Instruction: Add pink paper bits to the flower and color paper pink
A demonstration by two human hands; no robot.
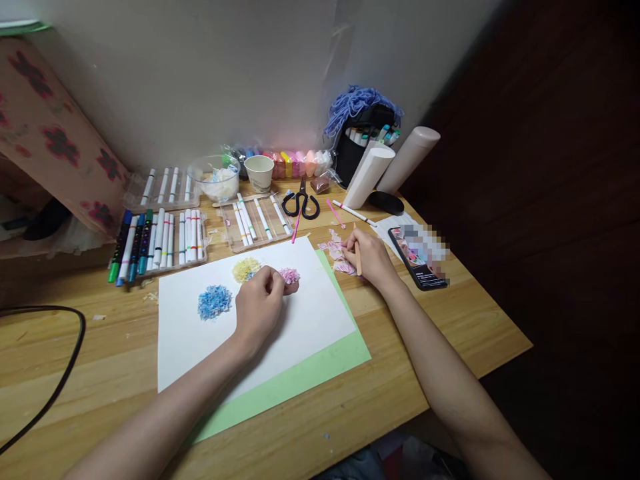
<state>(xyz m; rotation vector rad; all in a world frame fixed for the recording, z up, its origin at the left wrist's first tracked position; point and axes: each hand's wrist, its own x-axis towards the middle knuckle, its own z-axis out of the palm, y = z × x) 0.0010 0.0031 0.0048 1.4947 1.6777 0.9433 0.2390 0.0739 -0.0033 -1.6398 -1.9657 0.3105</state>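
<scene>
White paper (310,313) lies over a green sheet (295,373) on the table. Fluffy clusters of small crumpled bits sit on it: a blue cluster (215,303), a yellow cluster (244,269) and a pink cluster (290,275). My left hand (260,303) is closed above the paper beside the pink cluster; what its fingertips pinch, if anything, is hidden. Just off the paper's right edge, my right hand (371,257) grips a flat wooden stick (357,259). Its fingertips are at the pink-and-white crumpled paper pieces (334,248).
Behind the paper stand marker trays (257,220), black scissors (301,200), a paper cup (259,173) and a clear bowl (215,179). A phone (417,260) lies right of my right hand, near white bottles (369,175). A black cable (75,360) curves at left.
</scene>
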